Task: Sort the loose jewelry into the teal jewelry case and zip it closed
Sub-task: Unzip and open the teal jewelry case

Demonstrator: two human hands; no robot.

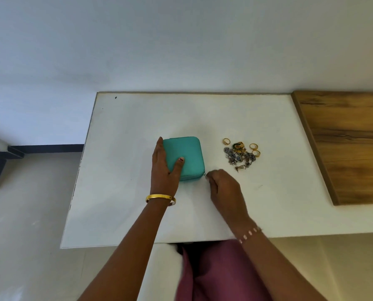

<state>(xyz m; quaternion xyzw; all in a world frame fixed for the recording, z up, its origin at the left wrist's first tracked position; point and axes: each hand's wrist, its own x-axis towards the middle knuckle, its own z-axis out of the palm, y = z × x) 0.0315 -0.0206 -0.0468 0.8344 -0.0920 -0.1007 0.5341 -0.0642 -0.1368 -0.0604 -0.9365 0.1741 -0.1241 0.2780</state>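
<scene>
Jewelry sits in a loose pile (242,155) on the big white table (127,203), well to the right of the teal case. A brown wooden board (350,144) lies on the far right side of the table.

Next biggest is the teal jewelry case (186,155). It lies flat near the middle of the table, and it looks shut, with the zipper line running round its side.

On the case rests the left hand (162,168). Its fingers are straight along the left edge and its thumb presses on the lid, so it holds the case down without grabbing it. A gold bangle (160,198) is on that wrist.

At the near right corner of the case is the right hand (223,184). Its fingers are curled in tight, and they seem to pinch the tiny zipper pull (204,175).

I think the case is about to be opened. If the left hand lets up, the case could slide when the zipper is tugged. The pull is very small, so it could slip out of the fingers. A quick swing of the right hand could knock the small gold rings (254,146) and send them rolling.
</scene>
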